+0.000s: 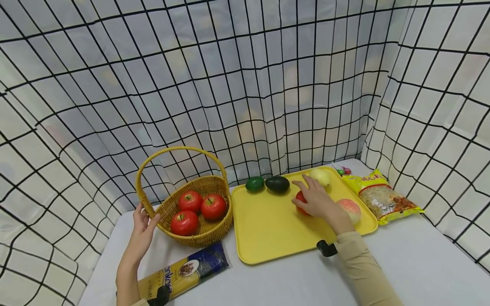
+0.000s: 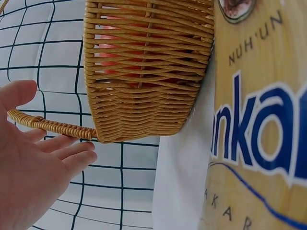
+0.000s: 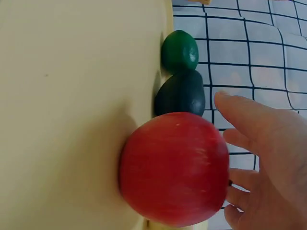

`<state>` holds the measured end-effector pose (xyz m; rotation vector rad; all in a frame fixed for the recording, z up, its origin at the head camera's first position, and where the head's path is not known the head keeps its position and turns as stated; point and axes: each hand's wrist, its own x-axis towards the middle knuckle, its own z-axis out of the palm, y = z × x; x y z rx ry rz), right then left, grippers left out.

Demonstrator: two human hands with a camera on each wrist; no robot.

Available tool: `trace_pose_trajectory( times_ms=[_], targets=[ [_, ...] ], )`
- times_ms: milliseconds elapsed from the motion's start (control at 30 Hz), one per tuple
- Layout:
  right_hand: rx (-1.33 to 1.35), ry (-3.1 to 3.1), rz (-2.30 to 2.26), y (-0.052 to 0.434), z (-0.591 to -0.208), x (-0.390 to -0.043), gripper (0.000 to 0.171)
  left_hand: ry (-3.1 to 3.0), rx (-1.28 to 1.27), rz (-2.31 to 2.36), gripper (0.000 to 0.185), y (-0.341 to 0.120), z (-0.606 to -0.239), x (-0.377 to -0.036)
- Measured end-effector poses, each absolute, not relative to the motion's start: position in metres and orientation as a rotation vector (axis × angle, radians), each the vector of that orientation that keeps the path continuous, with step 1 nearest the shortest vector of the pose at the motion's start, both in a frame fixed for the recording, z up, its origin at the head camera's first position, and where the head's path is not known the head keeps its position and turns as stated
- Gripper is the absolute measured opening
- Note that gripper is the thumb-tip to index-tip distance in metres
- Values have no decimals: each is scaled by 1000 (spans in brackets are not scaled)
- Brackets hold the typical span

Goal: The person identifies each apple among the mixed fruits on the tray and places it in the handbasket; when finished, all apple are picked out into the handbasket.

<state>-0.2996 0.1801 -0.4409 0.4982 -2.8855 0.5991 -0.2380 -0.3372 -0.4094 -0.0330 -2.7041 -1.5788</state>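
A wicker basket [image 1: 208,236] with a tall handle [image 1: 180,148] holds three red apples [image 1: 185,223]. At its left side, my left hand [image 1: 141,229] has its fingers at the foot of the handle, thumb apart. In the left wrist view those fingers [image 2: 72,153] are loosely extended along the handle's lower end. Over the yellow tray [image 1: 264,238] my right hand [image 1: 315,199] is spread above another red apple [image 1: 301,203]. The right wrist view shows this apple [image 3: 175,167] on the tray, with the loosely bent fingers close beside it.
A green fruit [image 1: 254,184] and a dark avocado [image 1: 277,184] lie at the tray's back edge. A pale yellow fruit [image 1: 320,177] and a peach [image 1: 349,210] sit to the right. Bagged food [image 1: 386,197] flanks the tray; a pasta pack [image 1: 187,272] lies before the basket.
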Motion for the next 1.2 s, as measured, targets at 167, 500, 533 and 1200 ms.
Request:
trace_pose_trajectory(
  times_ms=[167, 500, 533, 1200],
  targets=[
    [514, -2921, 573, 182, -447, -300, 63, -2693, -32, -1593, 89, -335, -410, -237],
    [554, -3105, 557, 182, -440, -294, 65, -2657, -69, -1640, 89, -336, -410, -237],
    [558, -3121, 557, 182, -438, -293, 66, -2652, -73, -1641, 88, -336, -410, -237],
    [564, -3357, 697, 173, -414, -278, 66, -2676, -52, -1630, 89, -337, -409, -239]
  ],
)
